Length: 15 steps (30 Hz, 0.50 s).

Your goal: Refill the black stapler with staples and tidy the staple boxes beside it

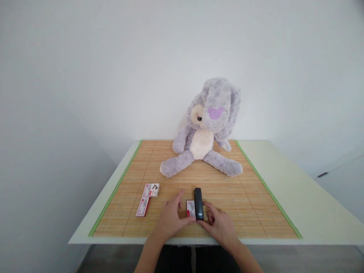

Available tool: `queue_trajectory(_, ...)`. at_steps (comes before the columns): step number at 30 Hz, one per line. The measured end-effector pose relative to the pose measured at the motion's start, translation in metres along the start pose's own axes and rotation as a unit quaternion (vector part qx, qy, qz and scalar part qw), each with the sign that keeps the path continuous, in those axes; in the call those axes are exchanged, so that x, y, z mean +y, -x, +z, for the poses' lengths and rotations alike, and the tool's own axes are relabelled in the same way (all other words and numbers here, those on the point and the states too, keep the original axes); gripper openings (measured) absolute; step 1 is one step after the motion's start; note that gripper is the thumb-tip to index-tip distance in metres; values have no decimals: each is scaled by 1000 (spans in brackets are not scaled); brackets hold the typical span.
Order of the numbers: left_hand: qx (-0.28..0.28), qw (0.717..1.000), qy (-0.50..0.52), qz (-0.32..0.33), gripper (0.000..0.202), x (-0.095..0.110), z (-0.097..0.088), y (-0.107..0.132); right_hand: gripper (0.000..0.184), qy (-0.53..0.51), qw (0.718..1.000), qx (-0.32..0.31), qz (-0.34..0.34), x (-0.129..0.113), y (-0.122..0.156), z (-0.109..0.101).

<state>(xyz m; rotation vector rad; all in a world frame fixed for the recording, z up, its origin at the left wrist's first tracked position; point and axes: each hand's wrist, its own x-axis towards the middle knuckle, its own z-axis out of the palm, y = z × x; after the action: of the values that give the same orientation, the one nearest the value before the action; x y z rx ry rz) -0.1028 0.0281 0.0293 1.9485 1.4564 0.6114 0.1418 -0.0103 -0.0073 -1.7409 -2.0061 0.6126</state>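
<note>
1. far small red-and-white cardboard box point(151, 190) and near small red-and-white cardboard box point(143, 206) lie on the woven bamboo mat point(256, 204), well left of the hands. i see no risk there.
2. left hand point(170, 220) rests low on the mat, fingers loose and apart, holding nothing. its thumb tip is at a third small white-and-red box point(190, 209); a nudge could shove that box against the stapler.
3. black oblong stapler point(198, 203) lies flat just right of that box, at the mat's front middle.
4. right hand point(220, 225) has its fingers narrowed on the stapler's near end, a light pinch as i judge it. that thin a hold could let it swivel or slip.
5. pale table point(307, 197) has its front edge close by, so a slip could drop the stapler off. grey plush rabbit point(206, 129) sits well behind.
</note>
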Motion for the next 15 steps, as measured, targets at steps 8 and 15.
queue_trajectory(8, 318, 927, -132, -151, 42, -59, -60, 10, 55, 3, 1000, 2, -5, 4, 0, 2)
queue_trajectory(15, 255, 914, -210, -237, 53, -87, -70, 8, 53, 2, 1000, 4, -6, 4, 1, 3)
